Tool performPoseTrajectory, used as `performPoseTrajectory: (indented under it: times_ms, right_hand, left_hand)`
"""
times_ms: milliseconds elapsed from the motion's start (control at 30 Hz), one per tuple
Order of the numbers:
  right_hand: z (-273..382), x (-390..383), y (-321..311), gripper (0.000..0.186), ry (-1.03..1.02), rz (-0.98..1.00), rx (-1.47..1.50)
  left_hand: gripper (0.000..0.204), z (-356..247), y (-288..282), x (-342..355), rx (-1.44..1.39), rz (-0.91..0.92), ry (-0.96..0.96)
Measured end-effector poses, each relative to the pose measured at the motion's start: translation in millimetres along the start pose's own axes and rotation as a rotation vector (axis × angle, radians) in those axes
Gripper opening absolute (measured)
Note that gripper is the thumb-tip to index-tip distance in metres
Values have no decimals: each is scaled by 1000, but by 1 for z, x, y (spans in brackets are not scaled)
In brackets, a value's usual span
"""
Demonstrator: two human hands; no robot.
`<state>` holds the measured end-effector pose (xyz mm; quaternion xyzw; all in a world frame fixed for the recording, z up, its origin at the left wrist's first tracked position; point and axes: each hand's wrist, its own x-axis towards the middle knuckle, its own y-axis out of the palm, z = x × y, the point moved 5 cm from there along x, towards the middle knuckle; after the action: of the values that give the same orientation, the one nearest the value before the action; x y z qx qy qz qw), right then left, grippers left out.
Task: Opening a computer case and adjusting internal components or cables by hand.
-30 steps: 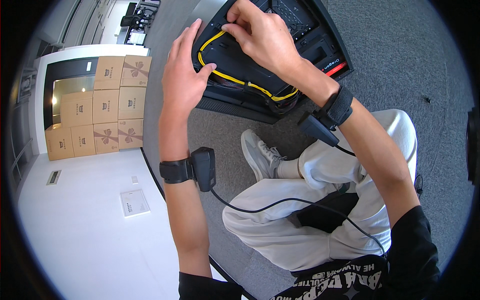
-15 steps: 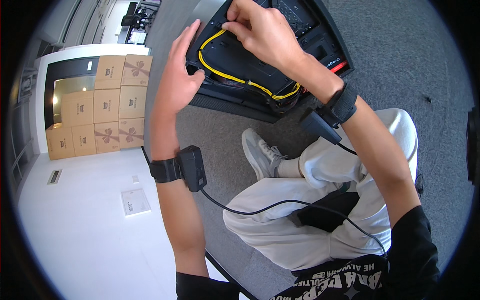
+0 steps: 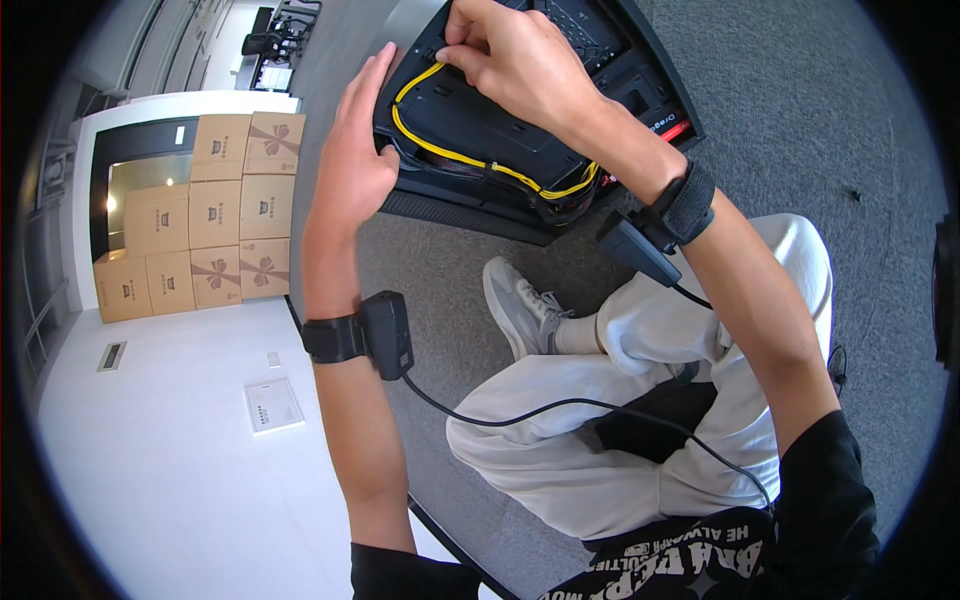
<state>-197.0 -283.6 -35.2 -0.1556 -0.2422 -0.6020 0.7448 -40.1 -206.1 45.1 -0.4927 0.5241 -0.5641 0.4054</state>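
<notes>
Yellow cable (image 3: 440,151) curves inside the black case (image 3: 470,112) on grey carpet (image 3: 790,130).
We see our right hand (image 3: 522,62) pinching its upper end; our left hand (image 3: 354,160) is open, fingers extended, at the case's edge.

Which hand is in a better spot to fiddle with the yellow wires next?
Probably the right hand: it seems to pinch the upper end of the yellow wires. The left hand is open beside the black computer case, off the wires.
</notes>
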Motion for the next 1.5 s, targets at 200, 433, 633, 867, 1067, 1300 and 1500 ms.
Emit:
performPoseTrajectory:
  times_ms: [200,433,633,867,1067,1300,1500]
  right_hand:
    - [3,-3,0,14,-65,-12,1]
    - [-1,-1,-1,14,-39,-29,5]
    - [6,-1,2,13,-62,-36,33]
    - [8,0,2,13,-5,-41,-83]
    - [17,-4,7,13,75,11,-117]
    - [4,-6,5,15,1,44,-238]
    - [26,-12,3,17,75,70,-276]
  left_hand:
    - [96,-3,2,-3,5,1,-69]
    - [97,-7,3,0,60,-14,-69]
    - [97,7,0,-5,50,-25,5]
    - [87,4,-17,-4,-130,140,70]
    - [77,4,19,-42,345,-424,-66]
    - [75,12,29,-86,270,-706,-256]
    - [75,7,29,-92,307,-747,-311]
